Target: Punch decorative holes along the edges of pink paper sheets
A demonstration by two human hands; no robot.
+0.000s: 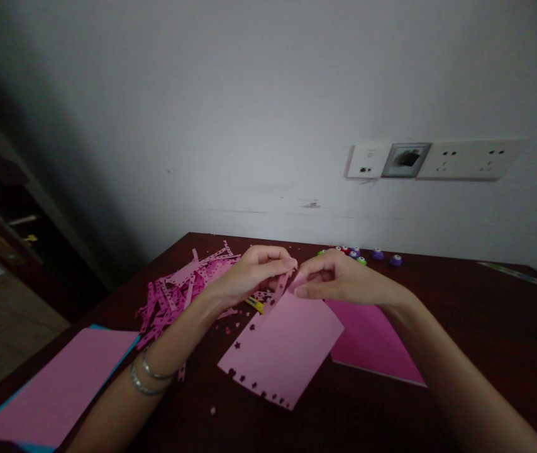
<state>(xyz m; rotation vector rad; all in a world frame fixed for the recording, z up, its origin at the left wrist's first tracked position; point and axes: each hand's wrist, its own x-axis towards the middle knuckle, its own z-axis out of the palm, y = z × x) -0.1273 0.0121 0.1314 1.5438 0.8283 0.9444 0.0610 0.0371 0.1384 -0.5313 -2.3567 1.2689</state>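
Observation:
My left hand (pixel 254 272) and my right hand (pixel 337 277) meet above a dark wooden table (pixel 485 340). Both pinch the top edge of a light pink paper sheet (pixel 282 352), which has small shapes punched along its left and bottom edges. The sheet hangs tilted from my fingers, its lower part near the table. Two thin bangles circle my left wrist. Fingers of both hands are closed on the paper.
A heap of pink punched strips (pixel 178 292) lies at the left. A darker pink sheet (pixel 372 343) lies under my right forearm. Pink paper over a blue sheet (pixel 61 390) sits front left. Small coloured punches (pixel 367 255) line the wall side. Wall sockets (pixel 433 160) are above.

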